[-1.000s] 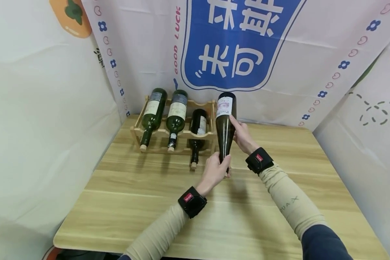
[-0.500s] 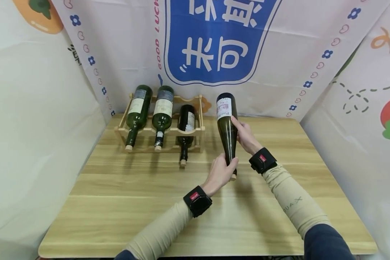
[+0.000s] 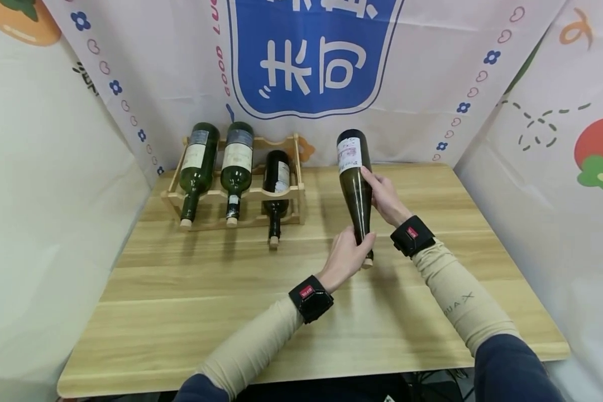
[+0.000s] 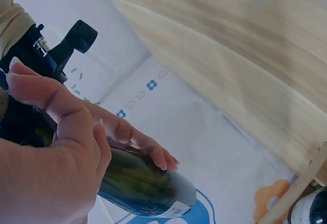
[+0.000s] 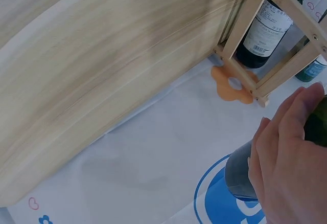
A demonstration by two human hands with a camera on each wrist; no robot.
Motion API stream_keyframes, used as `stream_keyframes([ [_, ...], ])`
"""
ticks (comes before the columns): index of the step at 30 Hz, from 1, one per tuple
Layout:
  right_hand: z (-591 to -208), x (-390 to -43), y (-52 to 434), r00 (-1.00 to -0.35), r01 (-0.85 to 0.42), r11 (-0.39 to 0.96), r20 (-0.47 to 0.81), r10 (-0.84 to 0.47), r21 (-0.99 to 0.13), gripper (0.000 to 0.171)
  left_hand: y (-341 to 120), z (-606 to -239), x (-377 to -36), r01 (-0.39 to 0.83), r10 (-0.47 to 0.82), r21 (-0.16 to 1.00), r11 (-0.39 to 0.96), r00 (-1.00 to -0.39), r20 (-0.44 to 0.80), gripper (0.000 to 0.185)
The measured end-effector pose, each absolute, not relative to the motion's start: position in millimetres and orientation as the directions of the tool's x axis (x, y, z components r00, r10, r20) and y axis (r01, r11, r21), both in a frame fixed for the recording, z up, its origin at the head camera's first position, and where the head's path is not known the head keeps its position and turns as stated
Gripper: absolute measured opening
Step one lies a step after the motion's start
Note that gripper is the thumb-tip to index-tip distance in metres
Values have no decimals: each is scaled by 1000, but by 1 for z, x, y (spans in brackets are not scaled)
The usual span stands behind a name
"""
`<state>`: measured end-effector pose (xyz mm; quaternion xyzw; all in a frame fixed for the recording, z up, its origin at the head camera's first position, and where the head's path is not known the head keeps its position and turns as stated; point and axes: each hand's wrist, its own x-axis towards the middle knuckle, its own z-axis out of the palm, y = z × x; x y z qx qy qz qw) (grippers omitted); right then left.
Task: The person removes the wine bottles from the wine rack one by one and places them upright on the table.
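Note:
Both hands hold a dark green wine bottle [image 3: 354,187] over the table, to the right of the rack, its corked neck tilted down toward the person and its base up and away. My left hand [image 3: 345,257] grips the neck just above the cork [image 3: 367,263]. Higher up, my right hand [image 3: 386,200] holds the body from the right, thumb by the white label [image 3: 349,153]. The left wrist view has the left hand [image 4: 56,152] wrapped round the neck, with the other hand's fingertips on the glass. In the right wrist view the right hand [image 5: 288,157] covers much of the bottle.
A two-tier wooden rack [image 3: 298,192] stands at the back left of the table [image 3: 221,312]. Two green bottles [image 3: 194,178] [image 3: 237,174] lie on its upper tier, a darker bottle [image 3: 275,206] lower at the right. A printed cloth [image 3: 412,134] hangs close behind.
The hands and the bottle have shifted right, away from the rack, and the gap between them has grown. The head view has moved too. Both grips stay the same.

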<state>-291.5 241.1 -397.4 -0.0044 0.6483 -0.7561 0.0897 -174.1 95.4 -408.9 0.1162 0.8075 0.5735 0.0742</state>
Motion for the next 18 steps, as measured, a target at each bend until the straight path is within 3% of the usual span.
stream_keyframes([
  [18, -396, -281, 280, -987, 140, -111, -129, -99, -984, 62, 129, -408, -170, 151, 334, 934, 324, -942, 36, 26],
])
